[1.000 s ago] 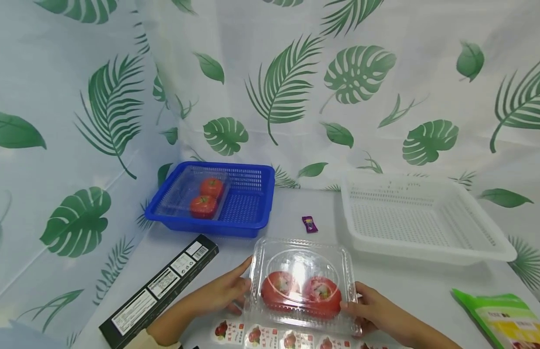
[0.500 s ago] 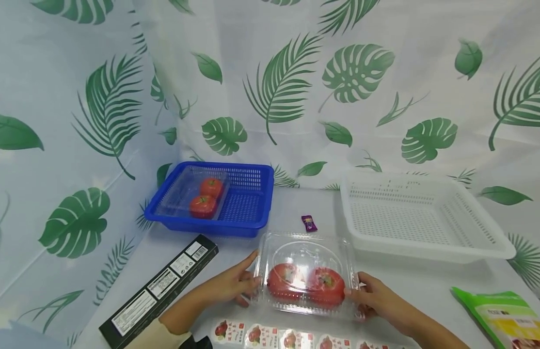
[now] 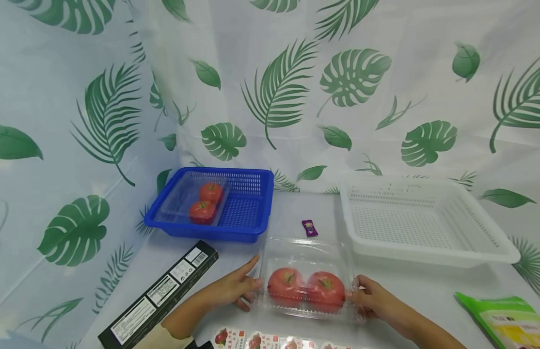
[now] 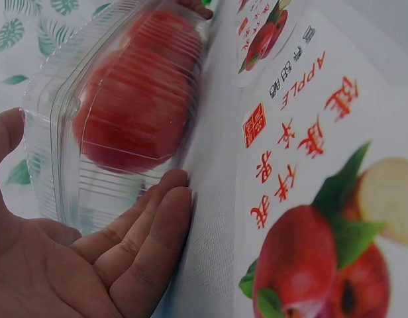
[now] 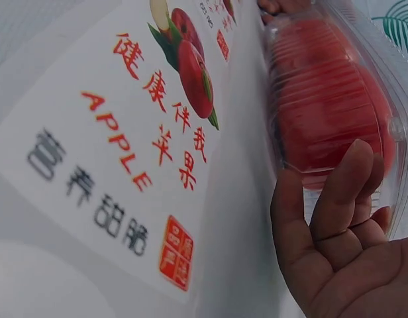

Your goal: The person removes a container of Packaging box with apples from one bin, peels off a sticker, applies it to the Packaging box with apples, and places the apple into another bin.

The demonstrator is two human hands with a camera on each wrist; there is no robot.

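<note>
In the head view, a clear plastic clamshell box (image 3: 307,252) with two tomatoes, one on the left (image 3: 286,289) and one on the right (image 3: 325,293), sits near the front of the table. My left hand (image 3: 230,287) is at its left side, fingers fairly straight. In the left wrist view, those fingers (image 4: 134,245) lie loosely beside the box's lower wall, the thumb apart from them. At the right side is my right hand (image 3: 374,298). Its fingers (image 5: 346,179) are slightly bent in the right wrist view, with a fingertip against the box wall.
Back left stands a blue basket (image 3: 249,231) holding another clear box of tomatoes (image 3: 202,213). A white basket (image 3: 431,252) is back right, with a purple packet (image 3: 309,228) between. A black box (image 3: 158,295), apple-printed labels (image 3: 257,340) and a green bag (image 3: 501,320) lie around.
Both hands and the clamshell box have shifted slightly away from me and to the right. The labels in front of the box show more fully at half a second ago; the view has since tipped up slightly.
</note>
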